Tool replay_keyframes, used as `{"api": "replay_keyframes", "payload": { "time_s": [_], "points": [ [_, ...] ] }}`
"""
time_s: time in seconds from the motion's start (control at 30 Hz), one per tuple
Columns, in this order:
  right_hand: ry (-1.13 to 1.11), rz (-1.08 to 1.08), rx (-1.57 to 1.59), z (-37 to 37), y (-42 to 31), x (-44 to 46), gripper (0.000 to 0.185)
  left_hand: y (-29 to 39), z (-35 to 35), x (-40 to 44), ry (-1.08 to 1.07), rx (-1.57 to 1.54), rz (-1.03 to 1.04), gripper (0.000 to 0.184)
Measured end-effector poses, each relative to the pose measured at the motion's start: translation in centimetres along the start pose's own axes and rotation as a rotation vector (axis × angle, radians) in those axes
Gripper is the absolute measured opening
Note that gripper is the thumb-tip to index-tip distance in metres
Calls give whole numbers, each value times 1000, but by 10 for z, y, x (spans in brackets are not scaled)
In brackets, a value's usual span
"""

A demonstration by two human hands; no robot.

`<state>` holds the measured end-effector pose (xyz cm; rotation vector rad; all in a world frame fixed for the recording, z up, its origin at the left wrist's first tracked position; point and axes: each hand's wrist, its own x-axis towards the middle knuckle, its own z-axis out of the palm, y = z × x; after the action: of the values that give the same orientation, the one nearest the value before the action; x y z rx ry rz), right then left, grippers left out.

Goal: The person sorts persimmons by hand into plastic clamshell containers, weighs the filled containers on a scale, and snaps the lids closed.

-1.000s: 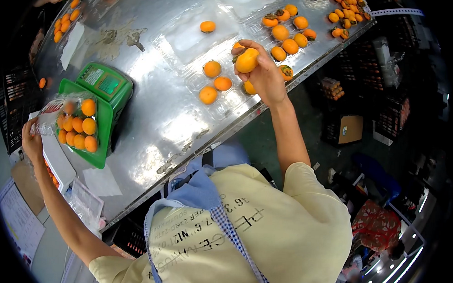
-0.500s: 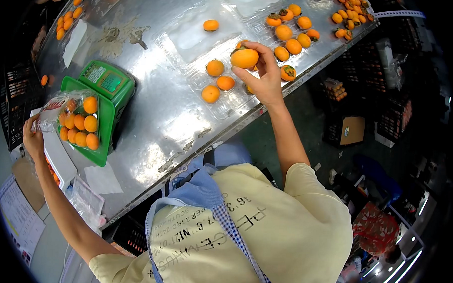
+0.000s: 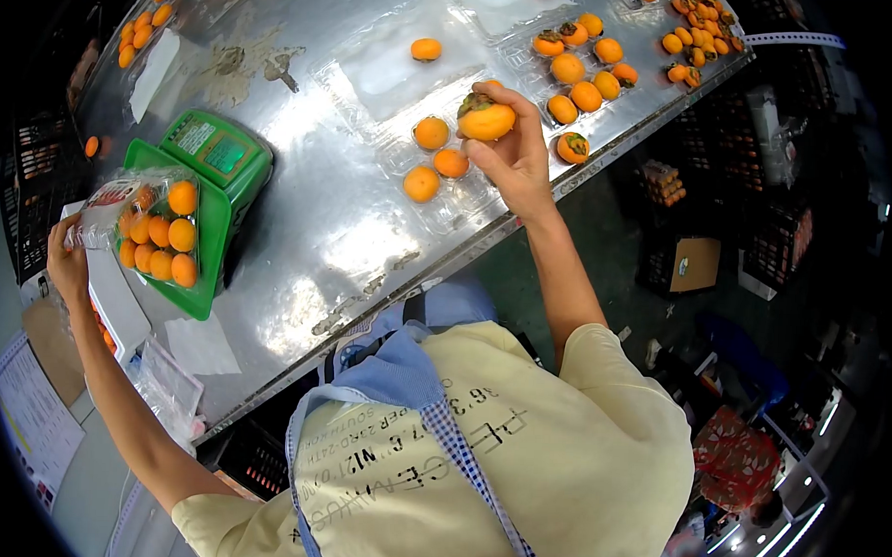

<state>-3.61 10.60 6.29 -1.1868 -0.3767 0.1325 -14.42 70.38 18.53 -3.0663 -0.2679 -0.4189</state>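
My right hand (image 3: 521, 163) is closed around an orange persimmon (image 3: 484, 122), its leafy calyx turned up and to the left. This fruit is over the table, beside a clear plastic tray (image 3: 438, 211) with several loose persimmons in it. At the left, my left hand (image 3: 67, 261) pinches the raised lid (image 3: 96, 225) of a clear clamshell box. Rows of persimmons (image 3: 159, 231) fill the box's base, which rests on the green pan (image 3: 209, 270) of a weighing scale (image 3: 221, 151) with a lit display.
More persimmons sit in another clear tray (image 3: 567, 69), with a heap (image 3: 705, 32) at the table's far right corner. A single persimmon (image 3: 426, 49) lies farther back on the metal table (image 3: 311, 205). Black crates (image 3: 777, 236) stand on the floor at right. Another person's hand shows at top left.
The persimmon in my right hand has turned, so more of its calyx shows. My left hand stays on the box lid. The whole view has shifted slightly.
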Motion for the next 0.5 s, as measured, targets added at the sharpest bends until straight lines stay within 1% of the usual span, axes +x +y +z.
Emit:
{"api": "replay_keyframes", "payload": {
  "time_s": [0.1,0.2,0.3,0.4,0.5],
  "points": [
    [13,-55,-61,0,4,-1,50,-3,1,-1,2,1,-1,28],
    [60,-32,-104,-1,9,-4,43,-1,1,-1,9,-11,2,27],
    [83,-66,-64,1,11,-5,33,-2,2,-1,14,-20,1,27],
    [87,-32,-94,-2,10,-5,22,-2,3,-2,14,-8,-5,27],
    [110,89,19,-10,16,-7,22,-1,2,-1,0,2,-5,27]
  ]
}}
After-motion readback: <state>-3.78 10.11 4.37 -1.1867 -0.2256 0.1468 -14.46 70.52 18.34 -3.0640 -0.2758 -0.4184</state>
